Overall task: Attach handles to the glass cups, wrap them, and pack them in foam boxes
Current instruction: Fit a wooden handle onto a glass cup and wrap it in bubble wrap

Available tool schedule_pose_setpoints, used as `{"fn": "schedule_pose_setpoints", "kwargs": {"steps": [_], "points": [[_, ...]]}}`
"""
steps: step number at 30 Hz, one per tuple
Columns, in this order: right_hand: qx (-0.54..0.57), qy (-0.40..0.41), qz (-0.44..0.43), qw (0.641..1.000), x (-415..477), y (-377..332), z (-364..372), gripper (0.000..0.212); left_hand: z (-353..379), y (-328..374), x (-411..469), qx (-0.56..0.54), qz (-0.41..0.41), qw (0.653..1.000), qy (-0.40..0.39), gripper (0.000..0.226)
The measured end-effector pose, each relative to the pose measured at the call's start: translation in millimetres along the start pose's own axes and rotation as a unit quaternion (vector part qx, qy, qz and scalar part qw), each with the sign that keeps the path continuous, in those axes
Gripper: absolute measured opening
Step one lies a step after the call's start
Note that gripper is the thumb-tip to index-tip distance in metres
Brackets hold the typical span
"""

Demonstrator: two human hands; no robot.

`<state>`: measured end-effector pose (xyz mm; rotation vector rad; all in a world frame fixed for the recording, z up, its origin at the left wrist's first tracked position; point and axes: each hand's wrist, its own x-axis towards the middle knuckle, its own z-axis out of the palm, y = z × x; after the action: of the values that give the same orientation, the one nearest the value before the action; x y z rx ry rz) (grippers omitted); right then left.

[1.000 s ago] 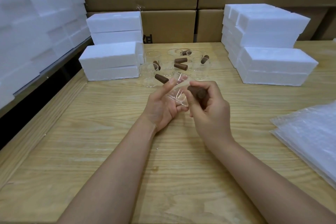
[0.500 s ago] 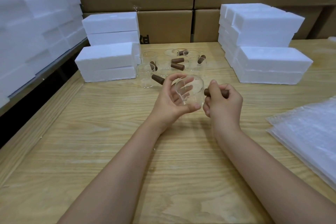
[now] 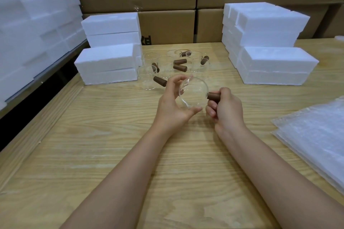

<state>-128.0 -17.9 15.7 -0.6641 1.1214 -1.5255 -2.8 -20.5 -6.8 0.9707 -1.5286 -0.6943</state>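
Cardboard cartons (image 3: 167, 24) close off the back of a pale wooden bench (image 3: 111, 154).

Head view: the glass cup (image 3: 193, 93) is held just above the middle of the bench, tipped on its side with its mouth toward the camera. The left hand (image 3: 171, 106) cradles it, thumb beneath and fingers curled over the far wall. The right hand (image 3: 226, 109) is closed round a brown handle (image 3: 214, 96), whose free end touches the cup's right wall.

The cup looks thin, light, stiff and slick, and likely to crack under a hard squeeze. A spread grip round its body seems safer than pinching the rim, with any push kept along the handle's length.

Behind the cup stand more cups (image 3: 167, 65) with brown handles among them; whether these are fitted or loose I cannot tell. Stacked foam boxes (image 3: 106, 61) sit behind and left of the cup, and a second stack (image 3: 275, 61) behind and right. All appear closed, so their contents are hidden. Right of the cup lie clear wrapping sheets (image 3: 312, 135).
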Motion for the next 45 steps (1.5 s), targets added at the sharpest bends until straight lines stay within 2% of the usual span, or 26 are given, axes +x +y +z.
{"fn": "schedule_pose_setpoints", "kwargs": {"steps": [4,8,15,22,31,39,45], "points": [[-0.013,-0.011,-0.075,0.997,-2.2,0.0,1.7,0.033,-3.5,2.0,1.0,-0.039,-0.043,0.998,0.004,0.077],[-0.075,-0.015,-0.154,0.985,-2.9,1.5,0.8,0.028,-3.7,4.8,1.4,-0.064,-0.075,0.995,0.012,0.073],[-0.1,0.0,-0.16,0.982,1.8,4.5,-3.4,0.027,-2.9,-0.2,2.1,-0.041,-0.11,0.993,0.014,0.074],[-0.043,-0.01,-0.068,0.997,6.2,11.1,-4.1,0.023,-3.7,4.6,-1.4,0.057,-0.027,0.998,0.021,0.074],[0.002,-0.037,-0.029,0.999,10.5,12.1,-6.0,0.026,-2.0,4.1,-3.2,0.137,0.054,0.989,0.004,0.079],[0.072,-0.065,-0.091,0.991,7.0,10.4,-3.2,0.028,-3.9,-0.6,-0.4,0.126,0.077,0.989,0.029,0.08],[0.06,-0.088,-0.13,0.986,4.5,10.0,-1.3,0.025,-5.0,-4.6,1.4,0.105,0.095,0.989,0.041,0.079]]}}
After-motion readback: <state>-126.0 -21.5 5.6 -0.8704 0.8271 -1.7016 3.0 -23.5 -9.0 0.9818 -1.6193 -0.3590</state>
